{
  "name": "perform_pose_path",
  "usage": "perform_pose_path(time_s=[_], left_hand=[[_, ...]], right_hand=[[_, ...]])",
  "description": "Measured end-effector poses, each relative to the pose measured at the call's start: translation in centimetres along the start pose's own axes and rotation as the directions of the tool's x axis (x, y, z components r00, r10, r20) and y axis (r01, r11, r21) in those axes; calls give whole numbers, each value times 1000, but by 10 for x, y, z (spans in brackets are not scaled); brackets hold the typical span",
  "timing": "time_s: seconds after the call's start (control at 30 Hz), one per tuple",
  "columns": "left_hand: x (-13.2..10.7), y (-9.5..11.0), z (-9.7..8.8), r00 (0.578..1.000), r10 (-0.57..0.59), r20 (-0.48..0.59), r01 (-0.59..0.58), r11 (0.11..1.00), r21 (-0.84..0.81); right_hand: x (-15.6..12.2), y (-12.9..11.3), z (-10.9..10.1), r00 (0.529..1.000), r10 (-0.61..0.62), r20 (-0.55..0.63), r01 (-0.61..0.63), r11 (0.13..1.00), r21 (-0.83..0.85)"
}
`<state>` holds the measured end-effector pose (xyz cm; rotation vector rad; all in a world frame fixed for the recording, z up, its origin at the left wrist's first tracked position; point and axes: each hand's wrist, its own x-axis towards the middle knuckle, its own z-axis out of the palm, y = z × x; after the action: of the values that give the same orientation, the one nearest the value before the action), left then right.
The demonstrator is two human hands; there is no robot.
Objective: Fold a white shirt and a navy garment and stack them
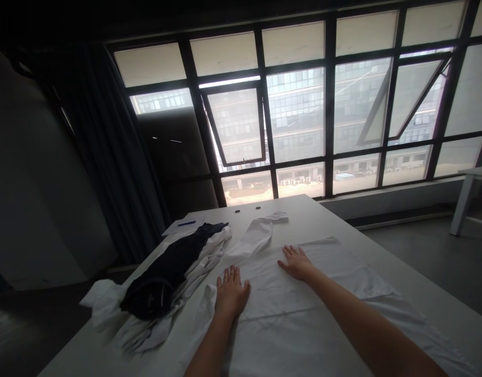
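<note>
A white long-sleeved garment (276, 330) lies spread on the white table, one sleeve (254, 235) stretching toward the far end. My left hand (231, 293) rests flat on its left part, fingers apart and pointing away from me. Farther right, my right hand (296, 263) also presses flat on the cloth, with its fingers spread. Creases run across the fabric near both hands. The lower edge of the garment runs out of view.
Left of my left hand lies a heap with a dark garment (174, 262) on top of white clothes (107, 301). Behind it are a sheet of paper and a blue pen (186, 223). The table (304, 209) reaches toward windows. Another table (463, 204) stands at right.
</note>
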<state>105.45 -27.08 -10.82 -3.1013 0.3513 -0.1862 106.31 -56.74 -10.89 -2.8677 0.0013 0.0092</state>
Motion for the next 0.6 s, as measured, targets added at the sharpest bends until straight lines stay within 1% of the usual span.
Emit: perform_pose_path(time_s=[0.1,0.2,0.27,0.3,0.37,0.4,0.43,0.47,0.53,0.57,0.6], left_hand=[[0,0,1,1000,8,-18,-8,1000,7],[0,0,2,999,16,-34,-16,1000,5],[0,0,2,999,11,-32,-11,1000,-1],[0,0,2,1000,8,-29,-8,1000,-2],[0,0,2,1000,6,-28,-6,1000,-1],[0,1,2,1000,5,-30,-5,1000,0],[0,1,2,1000,3,-29,-3,1000,1],[0,1,2,1000,2,-27,-2,1000,1],[1,2,2,1000,-2,-23,2,1000,3],[1,2,2,1000,-4,-21,4,1000,5],[1,2,2,1000,-6,-19,6,1000,9]], right_hand=[[-7,61,-16,988,153,-8,-153,987,-38],[-21,113,-29,958,285,-37,-287,955,-69],[-32,139,-36,924,374,-74,-379,922,-80],[-36,149,-38,900,423,-101,-431,898,-82],[-44,160,-41,840,517,-165,-534,842,-79],[-46,160,-42,816,542,-203,-565,822,-76],[-47,156,-41,807,536,-249,-567,820,-75],[-47,147,-39,816,498,-294,-540,838,-78],[-45,116,-33,868,348,-354,-405,909,-101],[-44,94,-28,897,258,-358,-316,942,-113],[-43,68,-22,929,186,-319,-234,965,-121]])
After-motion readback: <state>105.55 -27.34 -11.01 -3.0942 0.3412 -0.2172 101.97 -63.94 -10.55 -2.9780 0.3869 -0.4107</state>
